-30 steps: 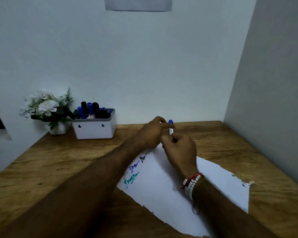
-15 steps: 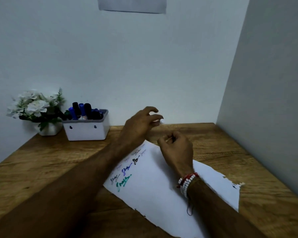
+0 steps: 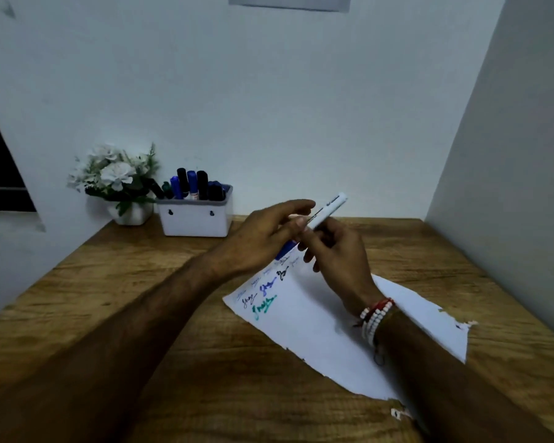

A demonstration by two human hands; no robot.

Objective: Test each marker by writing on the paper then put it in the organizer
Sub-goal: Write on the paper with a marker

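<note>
Marker [image 3: 328, 210]: 1, between 2 hands [image 3: 301, 241].

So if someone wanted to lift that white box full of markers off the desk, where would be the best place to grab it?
Probably by its two short end walls, coming from above and in front. The organizer is a small, straight-sided tub standing upright, so its ends offer flat, parallel faces. Markers stick up out of the top, so pinching the rim looks awkward, and the flower pot sits close by its left end, leaving less room there.
</note>
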